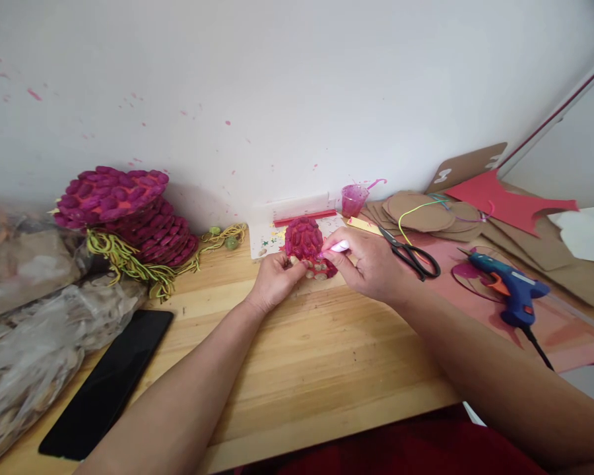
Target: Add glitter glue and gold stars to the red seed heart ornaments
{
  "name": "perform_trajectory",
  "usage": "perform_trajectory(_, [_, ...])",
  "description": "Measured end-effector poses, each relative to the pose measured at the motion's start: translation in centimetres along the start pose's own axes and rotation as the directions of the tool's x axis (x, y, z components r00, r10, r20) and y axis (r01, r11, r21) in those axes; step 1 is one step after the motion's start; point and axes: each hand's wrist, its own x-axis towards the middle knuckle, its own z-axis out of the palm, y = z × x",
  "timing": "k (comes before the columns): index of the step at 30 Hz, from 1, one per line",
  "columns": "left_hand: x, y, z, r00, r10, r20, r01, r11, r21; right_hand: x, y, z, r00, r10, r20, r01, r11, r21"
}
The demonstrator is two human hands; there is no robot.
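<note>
A small craft piece (303, 239) lies in the middle of the table, covered in magenta-painted shell-like bits, with several pale unpainted ones along its near edge. My left hand (278, 280) pinches that near edge on its left side. Closed round a slim white pen-like tool (340, 246), my right hand (363, 264) keeps the tool's tip, partly hidden by the fingers, at the right side of the piece. A paint-specked white sheet (261, 243) lies beneath and behind the piece.
At left stand stacked magenta discs (113, 194) with yellow-green yarn (129, 254), plastic bags (39, 336) and a black phone (109, 382). To the right are a pink-stained cup (354, 200), black-handled scissors (410, 254), cardboard discs (416, 211) and a blue glue gun (509, 284).
</note>
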Motion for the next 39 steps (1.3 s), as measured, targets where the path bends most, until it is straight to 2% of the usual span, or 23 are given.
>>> perform_trajectory(5, [0.04, 0.29, -0.03, 1.0, 0.002, 0.013, -0.002, 1.0, -0.015, 0.12, 0.04, -0.08, 1.0, 0.003, -0.024, -0.002, 0.998, 0.059])
perform_trajectory(11, [0.03, 0.34, 0.0, 1.0, -0.013, 0.013, 0.013, 1.0, -0.003, -0.01, 0.22, -0.1, 1.0, -0.009, 0.014, 0.009, 1.0, 0.001])
perform_trajectory(23, [0.1, 0.19, -0.03, 1.0, -0.012, 0.022, 0.013, 1.0, -0.021, 0.15, 0.08, -0.21, 1.0, 0.031, 0.001, -0.031, 0.999, 0.039])
perform_trajectory(27, [0.06, 0.45, 0.06, 1.0, -0.025, 0.006, 0.025, 0.999, -0.025, 0.13, 0.03, -0.13, 1.0, 0.025, -0.002, -0.025, 0.998, 0.055])
perform_trajectory(33, [-0.03, 0.68, 0.12, 1.0, -0.023, 0.01, 0.024, 1.0, -0.011, -0.01, -0.01, -0.13, 1.0, 0.005, 0.02, -0.005, 1.0, -0.011])
perform_trajectory(39, [-0.03, 0.65, 0.01, 1.0, -0.023, 0.008, 0.023, 1.0, -0.014, -0.02, 0.04, -0.08, 1.0, 0.007, 0.012, -0.008, 1.0, 0.022])
